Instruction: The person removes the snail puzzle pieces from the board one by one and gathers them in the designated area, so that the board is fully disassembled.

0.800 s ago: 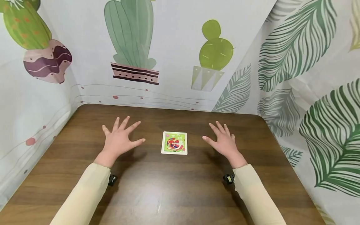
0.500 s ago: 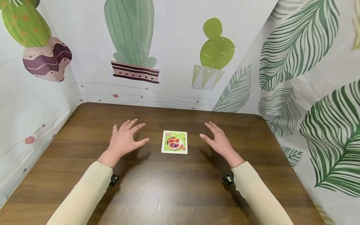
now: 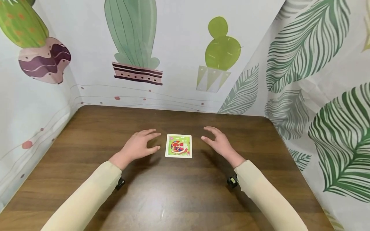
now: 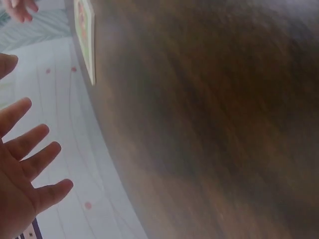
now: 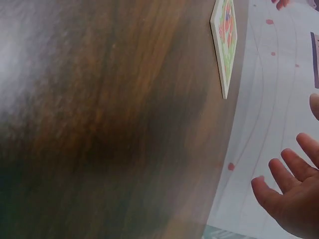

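A small flat picture board [image 3: 178, 146] with a white border lies on the brown wooden table, showing a colourful snail on green. Just left of it in the head view is my left hand [image 3: 138, 145], fingers spread and relaxed, thumb toward the board's left edge. My right hand [image 3: 220, 143] hovers on the other side, a bit farther off, its fingers gently bent and thumb apart. Neither hand touches anything. The left wrist view shows the left hand's fingers [image 4: 40, 162] apart; in the right wrist view the right hand's fingers [image 5: 286, 174] are likewise apart.
The wooden table [image 3: 179, 199] has rounded far corners. Behind it hangs a white cloth backdrop [image 3: 179, 41] printed with cacti, and at the right a leaf-printed cloth [image 3: 289, 80]. A small black device [image 3: 232, 181] sits at the right wrist, another [image 3: 120, 183] at the left.
Both hands have moved inward toward the picture board, the left one farther. Their widely spread fingers have drawn closer together and bent slightly. The board stays where it lay.
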`<state>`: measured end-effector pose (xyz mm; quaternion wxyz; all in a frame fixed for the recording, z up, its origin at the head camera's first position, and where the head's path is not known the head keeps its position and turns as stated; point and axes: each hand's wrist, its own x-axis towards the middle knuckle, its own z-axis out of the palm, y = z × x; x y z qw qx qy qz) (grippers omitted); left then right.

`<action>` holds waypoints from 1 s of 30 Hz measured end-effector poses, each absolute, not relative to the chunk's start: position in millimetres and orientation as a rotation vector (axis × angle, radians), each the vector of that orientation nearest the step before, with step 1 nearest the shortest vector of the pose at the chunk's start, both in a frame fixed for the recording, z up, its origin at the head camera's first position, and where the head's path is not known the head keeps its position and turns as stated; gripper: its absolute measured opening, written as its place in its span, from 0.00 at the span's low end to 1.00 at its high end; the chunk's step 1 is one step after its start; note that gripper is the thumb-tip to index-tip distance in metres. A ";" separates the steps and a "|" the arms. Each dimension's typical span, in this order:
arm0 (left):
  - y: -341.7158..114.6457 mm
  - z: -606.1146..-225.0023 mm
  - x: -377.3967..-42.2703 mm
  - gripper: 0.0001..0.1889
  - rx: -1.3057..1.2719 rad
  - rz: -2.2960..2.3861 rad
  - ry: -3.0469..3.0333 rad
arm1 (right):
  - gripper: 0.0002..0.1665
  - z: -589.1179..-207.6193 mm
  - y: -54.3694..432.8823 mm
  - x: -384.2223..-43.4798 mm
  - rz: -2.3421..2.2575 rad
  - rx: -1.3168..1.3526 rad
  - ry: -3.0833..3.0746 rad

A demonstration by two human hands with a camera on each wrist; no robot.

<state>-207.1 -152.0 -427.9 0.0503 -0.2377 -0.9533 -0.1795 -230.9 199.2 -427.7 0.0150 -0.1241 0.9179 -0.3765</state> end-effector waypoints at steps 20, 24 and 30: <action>-110.5 -446.1 -219.2 0.26 -1.079 -0.397 -2.932 | 0.26 -446.0 171.6 -253.2 -1.281 -0.438 2.724; -105.0 -448.7 -222.2 0.26 -1.121 -0.365 -2.921 | 0.24 -447.8 170.8 -256.1 -1.256 -0.434 2.711; -93.9 -453.5 -227.4 0.24 -1.186 -0.317 -2.892 | 0.22 -450.8 168.2 -261.3 -1.192 -0.456 2.701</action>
